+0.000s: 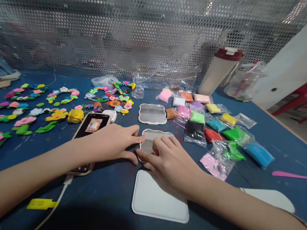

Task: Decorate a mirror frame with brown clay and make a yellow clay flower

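A small wavy-edged mirror with a white frame [158, 134] lies flat on the blue table, partly covered by my hands. My left hand [117, 142] reaches its left rim with a fingertip, the thumb stretched apart below. My right hand [171, 161] lies across the mirror with its fingers curled. Its index fingertip meets the rim's lower left, close to my left hand; whatever is under the fingertips is hidden. Just behind is a second wavy-edged mirror [153, 114]. A white rounded panel [161, 203] lies in front, below my right hand.
A phone [85, 136] with a charging cable lies under my left forearm. Colourful clay flower pieces [56, 115] spread leftward. Bagged clay packets [197, 117] cover the right side, near a tumbler [221, 71]. A pink modelling tool [292, 175] and another white panel [273, 199] are at right.
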The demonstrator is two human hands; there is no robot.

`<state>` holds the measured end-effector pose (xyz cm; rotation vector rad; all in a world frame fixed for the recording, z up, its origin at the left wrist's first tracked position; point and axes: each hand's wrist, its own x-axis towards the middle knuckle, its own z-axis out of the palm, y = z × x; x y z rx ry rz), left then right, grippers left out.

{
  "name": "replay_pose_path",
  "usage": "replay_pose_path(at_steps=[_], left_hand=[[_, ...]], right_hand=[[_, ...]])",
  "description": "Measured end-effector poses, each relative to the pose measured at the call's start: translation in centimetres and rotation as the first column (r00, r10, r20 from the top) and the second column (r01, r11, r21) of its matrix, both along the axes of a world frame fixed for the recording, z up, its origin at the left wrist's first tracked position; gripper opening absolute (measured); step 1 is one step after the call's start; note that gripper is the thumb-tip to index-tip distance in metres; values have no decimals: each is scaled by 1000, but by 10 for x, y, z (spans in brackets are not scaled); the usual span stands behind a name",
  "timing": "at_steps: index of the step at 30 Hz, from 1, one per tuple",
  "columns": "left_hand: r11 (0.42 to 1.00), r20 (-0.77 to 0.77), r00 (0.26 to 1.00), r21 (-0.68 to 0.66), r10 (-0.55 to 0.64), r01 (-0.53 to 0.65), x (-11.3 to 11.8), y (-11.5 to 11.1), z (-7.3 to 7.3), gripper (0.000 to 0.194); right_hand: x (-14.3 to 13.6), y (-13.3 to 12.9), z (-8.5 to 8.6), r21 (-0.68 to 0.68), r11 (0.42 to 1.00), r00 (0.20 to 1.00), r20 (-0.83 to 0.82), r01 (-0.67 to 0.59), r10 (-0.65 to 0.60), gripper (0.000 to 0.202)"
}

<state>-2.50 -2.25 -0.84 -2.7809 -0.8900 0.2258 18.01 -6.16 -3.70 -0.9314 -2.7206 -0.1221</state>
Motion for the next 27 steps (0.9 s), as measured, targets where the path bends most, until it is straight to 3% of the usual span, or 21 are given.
replay_pose_path(at_steps=[5, 10, 15, 19, 27], left_hand=[[999, 32, 999, -53, 11, -9, 0, 1, -1, 54], [996, 56, 998, -86, 35, -30, 0, 1, -1, 53], [996, 57, 998, -76, 38, -34, -3, 6, -1, 47], [997, 76, 997, -71, 11, -5, -5, 12, -2, 42], [996, 12, 997, 54, -79, 78, 1, 19, -3, 33]], right_hand=[[-7, 2, -5, 60, 998, 999, 40, 28, -30, 27], [-10, 6, -3, 9, 997, 997, 24, 79, -79, 26], [-2, 11, 3, -254, 966, 988, -134, 47, -84, 28], [7, 12, 5, -396, 916, 953, -245, 72, -181, 33], [3, 0, 1, -229, 973, 989, -132, 39, -71, 27]])
